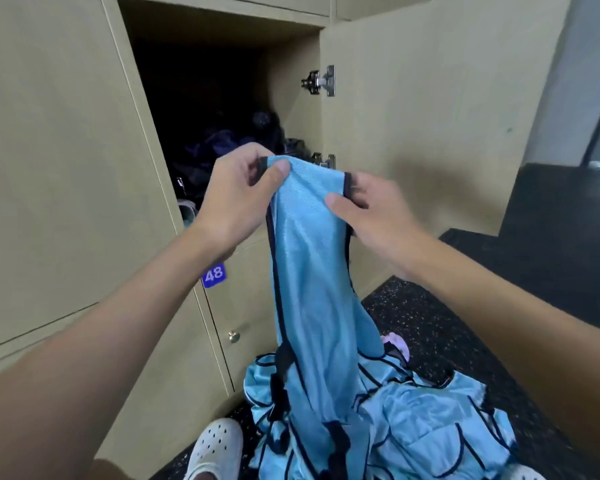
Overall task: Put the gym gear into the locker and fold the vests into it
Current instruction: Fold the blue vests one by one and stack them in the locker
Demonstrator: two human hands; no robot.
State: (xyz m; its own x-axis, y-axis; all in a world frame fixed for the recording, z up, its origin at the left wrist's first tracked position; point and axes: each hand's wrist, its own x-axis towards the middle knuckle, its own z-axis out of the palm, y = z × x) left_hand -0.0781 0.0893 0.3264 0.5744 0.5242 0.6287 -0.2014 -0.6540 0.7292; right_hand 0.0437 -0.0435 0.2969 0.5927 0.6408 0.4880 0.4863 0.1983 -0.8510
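The person stands before the open beige locker compartment (291,98), its door (430,133) swung out to the right. They hold up one light blue mesh vest with black trim (309,254) in front of the opening. The left hand (236,199) pinches the vest's top left corner between thumb and curled fingers. The right hand (371,216) grips the opposite trimmed edge, thumb on the front and fingers tucked behind. The vest hangs long, and its lower end trails into the heap of matching blue vests (413,410) on the speckled black floor (430,306).

Dark gear (222,143) already sits deep in the compartment, though it is too dim to tell what it is. So the folding step looks to be in hand, and early, with most vests unfolded on the floor.

Next, I would say, the vest needs lifting clear of the heap and squaring at the shoulders. Then it can be doubled over and laid on the gear inside.
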